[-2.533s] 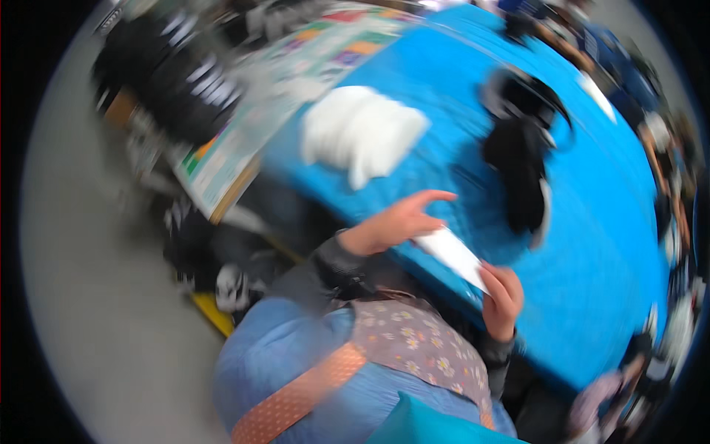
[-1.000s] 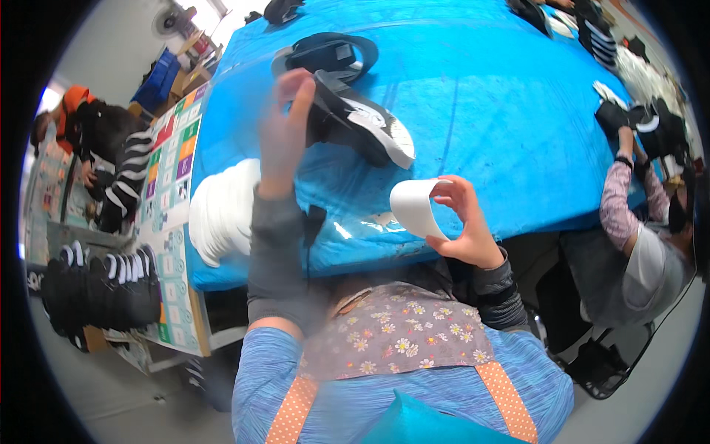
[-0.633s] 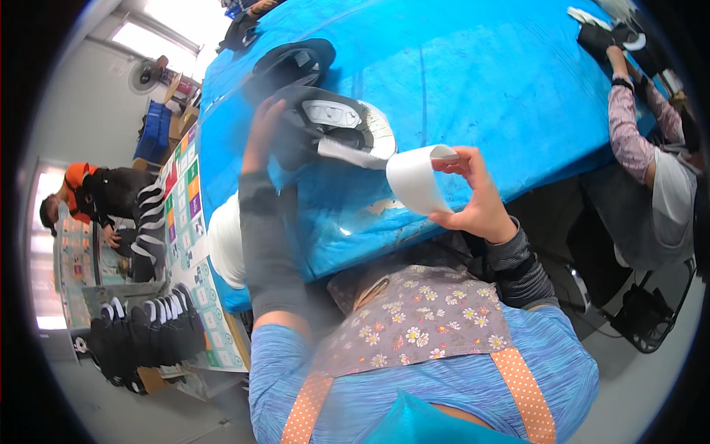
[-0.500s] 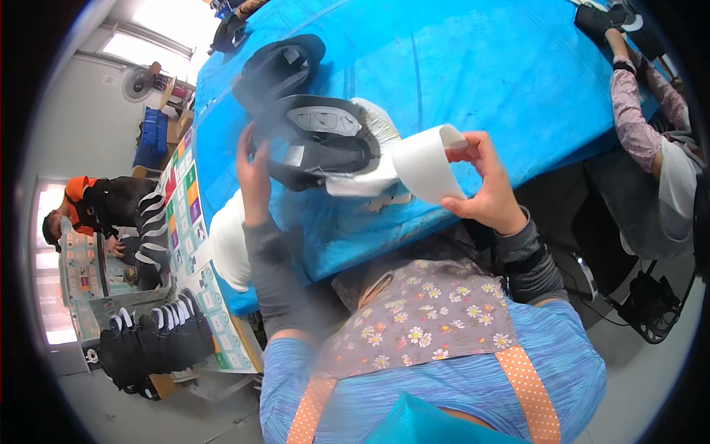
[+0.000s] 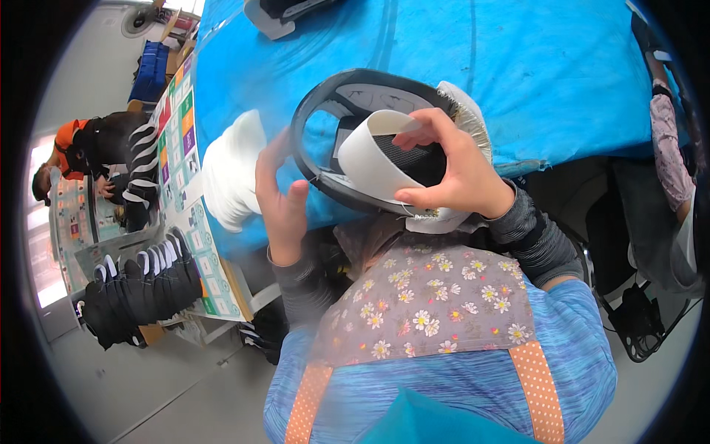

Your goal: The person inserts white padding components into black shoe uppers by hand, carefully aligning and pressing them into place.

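A black shoe upper point(image 5: 355, 81) faces me with its opening up, showing grey mesh lining and a raised dark rim. It sits over a white padded form with frayed edges point(image 5: 467, 111) at the table's near edge. My right hand point(image 5: 458, 166) holds a white curved stiffener point(image 5: 362, 155), thumb on one side and fingers on the other; the piece lies bent within the upper's opening. My left hand point(image 5: 281, 203) is beside the rim's left end, fingers apart. Its fingertips are blurred, so contact with the rim is unclear. A stack of white curved pieces point(image 5: 231, 170) stands left of it.
Blue sheeting point(image 5: 532, 74) covers the table. Another dark upper point(image 5: 292, 11) lies at the far side. Black uppers point(image 5: 140, 296) are piled at the left, below a chart-covered board point(image 5: 214, 274). One person point(image 5: 81, 148) is at the left; another's sleeve point(image 5: 669, 148) shows at right.
My right hand has moved the white stiffener left, from beside the upper into its opening. The left hand is now off the upper's side, at its left end. The view has shifted.
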A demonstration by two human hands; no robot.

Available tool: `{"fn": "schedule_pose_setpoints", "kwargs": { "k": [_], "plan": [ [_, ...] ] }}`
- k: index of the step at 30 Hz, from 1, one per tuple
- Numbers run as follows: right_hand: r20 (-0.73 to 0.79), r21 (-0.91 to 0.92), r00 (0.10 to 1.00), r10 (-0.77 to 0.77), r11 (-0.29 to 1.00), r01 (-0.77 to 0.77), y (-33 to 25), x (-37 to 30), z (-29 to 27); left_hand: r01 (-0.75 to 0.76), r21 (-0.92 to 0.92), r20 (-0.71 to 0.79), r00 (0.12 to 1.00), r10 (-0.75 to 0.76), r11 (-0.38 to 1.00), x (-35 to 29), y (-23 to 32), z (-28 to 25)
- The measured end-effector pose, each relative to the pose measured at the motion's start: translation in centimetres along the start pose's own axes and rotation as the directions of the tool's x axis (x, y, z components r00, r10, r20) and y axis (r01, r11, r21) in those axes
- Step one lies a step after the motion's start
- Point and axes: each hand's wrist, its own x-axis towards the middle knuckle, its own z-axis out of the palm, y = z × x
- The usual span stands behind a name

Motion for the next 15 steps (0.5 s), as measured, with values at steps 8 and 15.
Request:
{"fn": "schedule_pose_setpoints", "kwargs": {
  "k": [8,15],
  "plan": [
    [-0.030,-0.005,0.999,-0.011,1.000,0.011,0.6,-1.4,-0.1,-0.383,0.099,-0.168,0.903,0.394,0.919,-0.6,-0.3,0.8],
    [-0.124,-0.026,0.989,-0.087,0.996,0.084,1.4,-2.5,-1.0,-0.380,0.120,-0.313,0.862,0.399,0.917,-1.4,0.9,3.0]
  ]
}}
